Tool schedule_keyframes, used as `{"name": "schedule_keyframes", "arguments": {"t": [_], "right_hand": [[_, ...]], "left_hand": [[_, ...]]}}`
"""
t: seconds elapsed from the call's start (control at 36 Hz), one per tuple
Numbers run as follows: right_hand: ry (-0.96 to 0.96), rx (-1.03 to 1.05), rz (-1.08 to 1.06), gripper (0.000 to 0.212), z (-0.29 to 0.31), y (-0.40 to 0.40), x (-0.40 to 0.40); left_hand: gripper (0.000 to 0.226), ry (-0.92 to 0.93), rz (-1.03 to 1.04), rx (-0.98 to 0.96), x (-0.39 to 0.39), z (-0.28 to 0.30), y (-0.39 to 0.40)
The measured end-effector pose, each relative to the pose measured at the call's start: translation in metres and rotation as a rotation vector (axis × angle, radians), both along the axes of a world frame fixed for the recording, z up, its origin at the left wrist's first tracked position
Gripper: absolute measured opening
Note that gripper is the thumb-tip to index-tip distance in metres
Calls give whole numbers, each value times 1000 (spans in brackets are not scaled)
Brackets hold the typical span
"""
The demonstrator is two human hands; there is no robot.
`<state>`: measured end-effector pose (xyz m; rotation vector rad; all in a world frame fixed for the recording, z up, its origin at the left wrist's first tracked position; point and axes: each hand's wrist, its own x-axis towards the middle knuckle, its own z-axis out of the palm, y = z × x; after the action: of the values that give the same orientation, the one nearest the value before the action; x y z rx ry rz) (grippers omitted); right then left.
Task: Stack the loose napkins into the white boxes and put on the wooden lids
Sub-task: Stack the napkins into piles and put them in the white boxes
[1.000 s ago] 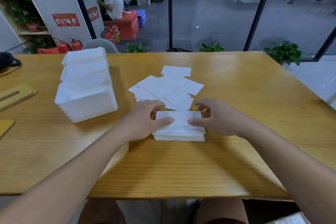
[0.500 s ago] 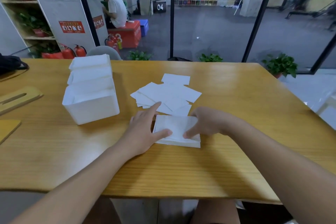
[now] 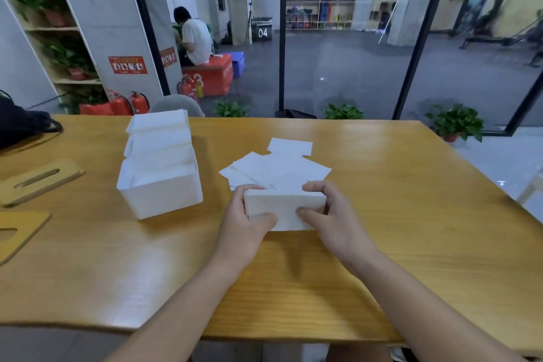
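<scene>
A neat stack of white napkins [image 3: 284, 206] is tilted up off the wooden table [image 3: 411, 214], held from both sides. My left hand [image 3: 245, 225] grips its left end, thumb on the front face. My right hand [image 3: 332, 214] grips its right end the same way. Behind the stack lie several loose napkins [image 3: 276, 166] spread flat. Three white boxes stand in a row to the left; the nearest white box [image 3: 160, 194] is open with napkins inside. Two wooden lids lie at the far left, a slotted lid [image 3: 41, 181] and a second lid [image 3: 17, 232].
A black bag [image 3: 20, 126] sits on the table's far left corner. A grey chair back [image 3: 176, 104] shows behind the boxes. Beyond the glass wall are potted plants, fire extinguishers and a person seated on a red box.
The napkin stack lay flat on the table a second ago; both hands have closed on its ends and tipped it up off the surface. The view has tilted upward.
</scene>
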<state>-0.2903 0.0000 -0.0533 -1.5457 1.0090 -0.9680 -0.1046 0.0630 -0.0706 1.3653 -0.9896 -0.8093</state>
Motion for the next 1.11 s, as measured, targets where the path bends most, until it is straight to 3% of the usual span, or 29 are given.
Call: {"name": "schedule_keyframes", "arguments": {"t": [0.17, 0.56, 0.72, 0.86, 1.03, 1.11], "right_hand": [[-135, 64, -50, 60, -15, 16, 6], [-138, 57, -92, 65, -17, 26, 7], [-57, 60, -58, 57, -18, 26, 2], [136, -30, 33, 30, -15, 18, -7], [-27, 89, 77, 18, -2, 19, 9], [-65, 178, 111, 27, 1, 17, 26]], "left_hand": [[51, 51, 88, 57, -9, -5, 1], [51, 32, 51, 41, -21, -6, 8], [46, 39, 46, 59, -12, -6, 9], [40, -25, -42, 85, 20, 4, 11], [53, -88, -143, 94, 60, 21, 29], [58, -67, -131, 120, 73, 21, 44]]}}
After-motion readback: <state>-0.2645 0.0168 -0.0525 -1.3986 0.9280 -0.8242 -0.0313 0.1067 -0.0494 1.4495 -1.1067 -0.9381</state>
